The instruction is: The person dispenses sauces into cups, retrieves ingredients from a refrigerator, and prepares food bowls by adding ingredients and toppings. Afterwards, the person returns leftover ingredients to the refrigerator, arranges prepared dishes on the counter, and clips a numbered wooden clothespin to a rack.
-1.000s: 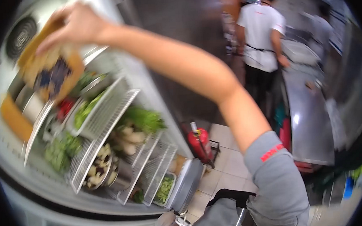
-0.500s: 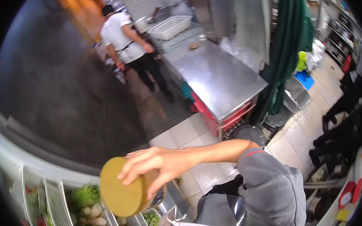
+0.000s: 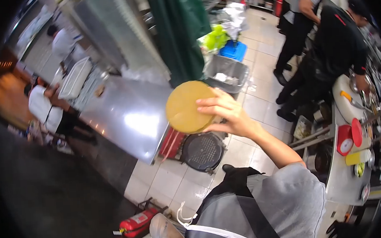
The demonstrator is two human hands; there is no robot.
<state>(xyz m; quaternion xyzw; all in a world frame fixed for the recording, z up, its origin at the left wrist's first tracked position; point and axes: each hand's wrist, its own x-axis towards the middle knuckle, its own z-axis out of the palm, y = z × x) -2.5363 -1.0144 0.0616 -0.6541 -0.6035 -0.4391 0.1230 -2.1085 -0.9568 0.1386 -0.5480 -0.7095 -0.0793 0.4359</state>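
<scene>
My right hand (image 3: 229,113) reaches out at mid-view, palm down, fingers and thumb gripping a round tub with a flat mustard-yellow lid (image 3: 185,106). The tub is held in the air, its lid facing me, and its lower part is hidden. Behind it are the corner of a steel table and a black round perforated lid or mat (image 3: 203,152) near the floor. At the bottom edge, left of my apron, is a gathered piece of clear plastic (image 3: 161,230). A skin-toned patch beside it may be my left hand, but its fingers are hidden.
A steel table (image 3: 124,110) stands ahead, a grey bin (image 3: 227,71) beyond it. A red fire extinguisher (image 3: 138,222) lies low at left. Two people in white work far left; two others stand at the right counter, near a red scale (image 3: 344,140).
My view has swung right, away from the vegetable trays. The tub, still in my right hand, now appears in front of the table corner instead of above the trays.
</scene>
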